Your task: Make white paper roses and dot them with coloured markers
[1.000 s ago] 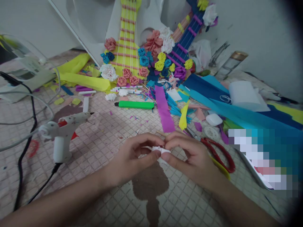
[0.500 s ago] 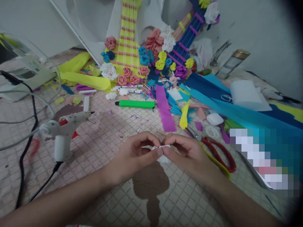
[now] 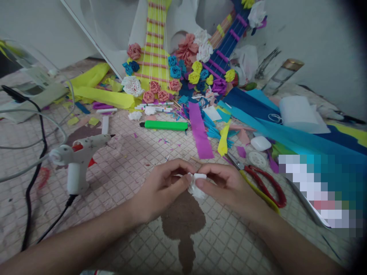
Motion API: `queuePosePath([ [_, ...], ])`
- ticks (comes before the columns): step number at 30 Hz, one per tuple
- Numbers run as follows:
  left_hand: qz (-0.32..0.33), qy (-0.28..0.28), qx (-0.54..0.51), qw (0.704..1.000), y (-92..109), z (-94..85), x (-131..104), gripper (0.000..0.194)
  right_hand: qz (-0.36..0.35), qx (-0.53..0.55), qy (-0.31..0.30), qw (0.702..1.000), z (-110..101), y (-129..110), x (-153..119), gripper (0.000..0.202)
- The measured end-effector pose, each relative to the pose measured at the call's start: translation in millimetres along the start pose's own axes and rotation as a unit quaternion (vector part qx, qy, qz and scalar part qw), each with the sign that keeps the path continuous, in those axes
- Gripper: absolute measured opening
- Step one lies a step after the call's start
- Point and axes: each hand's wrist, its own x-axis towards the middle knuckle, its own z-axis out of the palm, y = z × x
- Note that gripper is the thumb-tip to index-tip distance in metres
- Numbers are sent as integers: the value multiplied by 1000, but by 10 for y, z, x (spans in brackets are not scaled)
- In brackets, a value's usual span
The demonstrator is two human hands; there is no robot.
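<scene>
Pinching one white piece [image 3: 197, 192], left hand [image 3: 159, 190] and right hand [image 3: 229, 187] seem midway through shaping it. Paper roses [image 3: 155, 87] beyond look finished.

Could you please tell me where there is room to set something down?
Mostly bare tablecloth lies between the glue gun and left hand, with small scraps; another patch, partly brown, lies between the forearms. It is crowded behind the green tool and beside the right hand, around the scissors.

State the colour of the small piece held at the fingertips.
The small piece is white, seen best in the head view.
</scene>
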Motion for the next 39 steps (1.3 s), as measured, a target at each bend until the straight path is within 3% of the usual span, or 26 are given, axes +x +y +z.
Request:
queuePosePath([
  [4, 13, 7, 47, 999, -16, 1, 2, 12, 13, -33, 14, 999, 21, -10, -3, 14],
  [9, -1, -3, 15, 1000, -38, 20, 6, 15, 0, -44, 28, 999, 49, -27, -11, 12],
  [14, -44, 10, -27, 999, -4, 27, 22, 16, -9, 17, 16, 1000, 10, -27, 1, 13],
  [18, -35, 13, -44, 998, 16, 13, 30, 10, -6, 67, -2, 998, -20, -27, 8, 13],
  [23, -26, 25, -26, 999, -41, -16, 38, 11, -4, 56, 32, 998, -31, -8, 37, 13],
  [27, -11, 50, -54, 997, -53, -37, 46, 9, -30, -118, 116, 986, -128, 65, 75, 15],
  [31, -22, 63, -51, 996, -7, -35, 44, 9, -27, -337, 107, 935, -247, 146, 99, 11],
  [34, -24, 60, -38, 997, 17, -28, 38, 10, -9, -386, 89, 918, -274, 186, 113, 8],
  [39, -25, 51, -33, 998, 24, -28, 36, 11, -8, -388, 82, 918, -267, 207, 129, 9],
])
